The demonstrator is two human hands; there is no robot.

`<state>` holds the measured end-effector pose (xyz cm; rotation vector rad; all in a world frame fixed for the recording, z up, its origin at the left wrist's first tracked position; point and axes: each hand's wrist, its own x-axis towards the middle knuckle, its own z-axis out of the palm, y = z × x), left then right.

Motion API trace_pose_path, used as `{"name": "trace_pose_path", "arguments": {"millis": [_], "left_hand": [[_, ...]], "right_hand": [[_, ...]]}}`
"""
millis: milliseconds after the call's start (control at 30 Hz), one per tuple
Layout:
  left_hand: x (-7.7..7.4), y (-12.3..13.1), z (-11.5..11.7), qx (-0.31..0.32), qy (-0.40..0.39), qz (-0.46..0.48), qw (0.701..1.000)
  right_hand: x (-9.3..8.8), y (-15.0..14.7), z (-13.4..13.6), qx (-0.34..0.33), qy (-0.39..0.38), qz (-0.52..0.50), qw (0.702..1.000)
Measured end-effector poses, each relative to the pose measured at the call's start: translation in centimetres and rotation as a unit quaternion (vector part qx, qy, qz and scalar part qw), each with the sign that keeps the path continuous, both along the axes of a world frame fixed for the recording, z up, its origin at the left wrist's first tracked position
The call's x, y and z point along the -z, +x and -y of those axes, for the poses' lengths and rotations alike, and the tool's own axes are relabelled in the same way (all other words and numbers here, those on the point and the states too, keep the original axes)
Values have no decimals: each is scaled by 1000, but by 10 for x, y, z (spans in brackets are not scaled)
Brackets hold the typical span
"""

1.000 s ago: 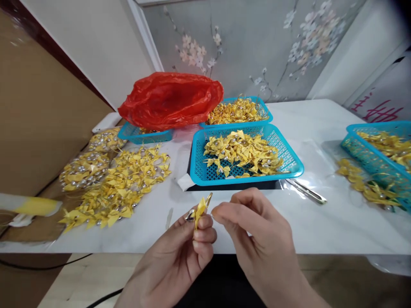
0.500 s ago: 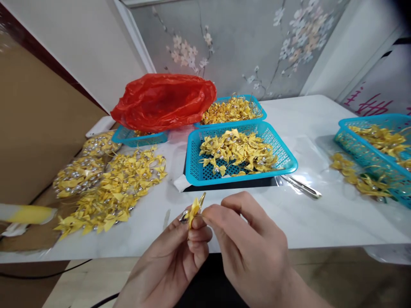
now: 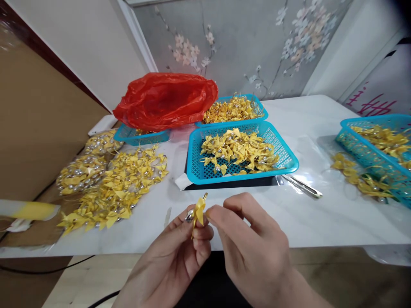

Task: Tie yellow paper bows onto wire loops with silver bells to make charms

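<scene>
My left hand [image 3: 175, 261] pinches a small yellow ribbon bow [image 3: 199, 211] with a silver bead and a gold wire end, held upright just over the near table edge. My right hand [image 3: 253, 248] is closed in a pinch beside it, its fingertips touching the bow's right side. Straight beyond the hands stands a blue mesh basket [image 3: 289, 159] holding several similar yellow bows.
A loose heap of yellow bows [image 3: 122, 184] lies on the white table [image 3: 321, 218] at left. Red plastic bag [image 3: 167, 100] covers a blue basket at the back; another basket of bows [image 3: 236, 109] stands beside it. Metal tweezers [image 3: 303, 187] lie right of the middle basket. A fourth basket [image 3: 362, 149] is at far right.
My right fingertips moved left from a small gap to touch the bow held by my left hand. The view shifted slightly; the hands stay near the table edge.
</scene>
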<state>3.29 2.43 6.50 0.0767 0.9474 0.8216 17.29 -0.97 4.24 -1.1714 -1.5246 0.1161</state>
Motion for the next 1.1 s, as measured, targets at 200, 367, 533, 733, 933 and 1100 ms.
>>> {"name": "trace_pose_path", "arguments": {"millis": [200, 367, 533, 733, 933, 1100], "left_hand": [[-1, 2, 3, 7, 9, -17, 1000], [-4, 6, 3, 16, 19, -27, 999], [-5, 5, 3, 50, 81, -36, 995], [-3, 3, 1, 96, 114, 8, 989], [-3, 2, 0, 91, 76, 52, 992], [-3, 1, 1, 78, 57, 62, 993]], "right_hand": [[0, 5, -1, -8, -35, 10, 999], [3, 7, -1, -40, -61, -46, 996], [5, 10, 1, -66, -95, -81, 990], [4, 12, 4, -91, -118, -121, 981], [3, 13, 4, -113, -142, -151, 972], [2, 15, 4, -129, -166, -145, 967]]}}
